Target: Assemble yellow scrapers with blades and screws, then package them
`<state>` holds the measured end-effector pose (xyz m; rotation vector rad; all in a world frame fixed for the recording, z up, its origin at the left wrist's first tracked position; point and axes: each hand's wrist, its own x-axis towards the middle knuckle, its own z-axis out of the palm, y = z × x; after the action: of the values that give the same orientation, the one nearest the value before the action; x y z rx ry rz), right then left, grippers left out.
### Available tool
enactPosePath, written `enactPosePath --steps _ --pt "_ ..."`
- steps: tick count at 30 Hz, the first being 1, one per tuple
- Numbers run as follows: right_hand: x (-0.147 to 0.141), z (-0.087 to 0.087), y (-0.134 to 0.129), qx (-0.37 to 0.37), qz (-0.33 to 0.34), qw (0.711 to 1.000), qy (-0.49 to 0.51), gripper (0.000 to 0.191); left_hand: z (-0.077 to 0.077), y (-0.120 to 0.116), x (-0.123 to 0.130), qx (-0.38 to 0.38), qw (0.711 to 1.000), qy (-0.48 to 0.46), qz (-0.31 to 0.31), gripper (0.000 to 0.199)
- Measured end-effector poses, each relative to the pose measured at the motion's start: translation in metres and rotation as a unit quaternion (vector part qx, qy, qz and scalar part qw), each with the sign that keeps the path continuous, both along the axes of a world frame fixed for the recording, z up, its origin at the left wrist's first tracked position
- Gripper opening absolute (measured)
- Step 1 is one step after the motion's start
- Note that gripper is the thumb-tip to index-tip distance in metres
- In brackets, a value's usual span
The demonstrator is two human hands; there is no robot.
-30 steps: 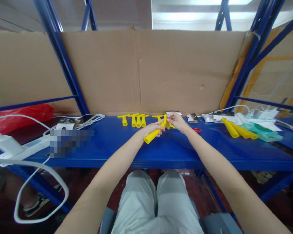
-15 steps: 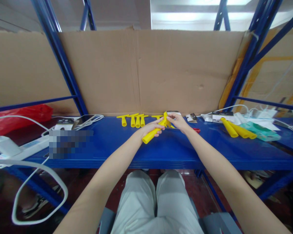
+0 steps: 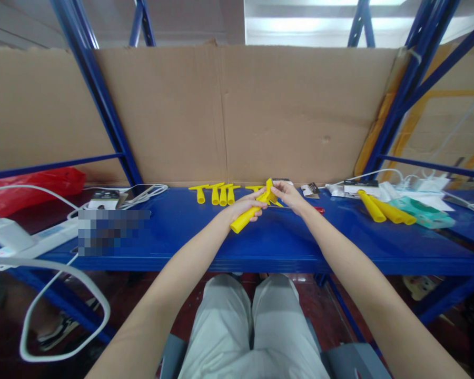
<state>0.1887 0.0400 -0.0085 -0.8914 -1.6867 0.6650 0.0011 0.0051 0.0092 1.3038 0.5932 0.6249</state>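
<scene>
My left hand [image 3: 248,207] is wrapped around the handle of a yellow T-shaped tool [image 3: 243,220], whose wide tube-like end points down towards me. At its other end, my right hand [image 3: 286,195] pinches the crosswise head with thumb and fingers. The fingers hide part of that head. Behind my left hand another yellow T-shaped piece [image 3: 254,188] shows in part. To the left, several matching yellow T-shaped tools [image 3: 223,196] lie in a row along the cardboard. Near my right wrist lies a thin rod with a red end [image 3: 319,210], partly hidden.
Yellow tubes [image 3: 387,210] lie at right beside a green packet [image 3: 422,212] and white cables. A white power strip [image 3: 51,239], a red bag [image 3: 35,189] and a blurred patch are at left. Cardboard [image 3: 240,116] backs the blue shelf [image 3: 284,247]; blue posts [image 3: 106,105] flank it.
Both hands stay on the yellow tool in nearly the same place. The right fingers have shifted slightly on its head.
</scene>
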Motion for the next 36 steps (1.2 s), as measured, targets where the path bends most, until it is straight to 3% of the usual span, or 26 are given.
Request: enactPosePath --steps 13,20,25,27,32,36 --pt "-0.007 -0.006 0.004 0.005 -0.044 0.999 -0.019 0.042 0.003 0.000 0.001 -0.003 0.999 -0.042 0.003 0.084" --pt "0.000 -0.014 0.010 0.020 -0.060 0.992 -0.110 0.040 0.003 0.000 0.003 -0.008 0.997 -0.062 0.040 0.080" --pt "0.023 -0.012 0.013 0.052 -0.184 0.953 -0.233 0.036 0.007 0.003 0.002 -0.022 0.992 -0.065 0.102 0.079" --pt "0.041 -0.007 0.013 0.026 -0.217 0.928 -0.301 0.027 0.008 0.006 0.000 -0.026 0.989 -0.068 0.128 0.080" --pt "0.087 0.005 0.006 -0.089 -0.207 0.884 -0.409 0.026 0.009 0.012 -0.004 -0.041 0.981 -0.063 0.179 0.083" --pt "0.098 0.007 -0.001 -0.150 -0.195 0.858 -0.451 0.020 0.007 0.014 -0.004 -0.042 0.978 -0.061 0.197 0.083"
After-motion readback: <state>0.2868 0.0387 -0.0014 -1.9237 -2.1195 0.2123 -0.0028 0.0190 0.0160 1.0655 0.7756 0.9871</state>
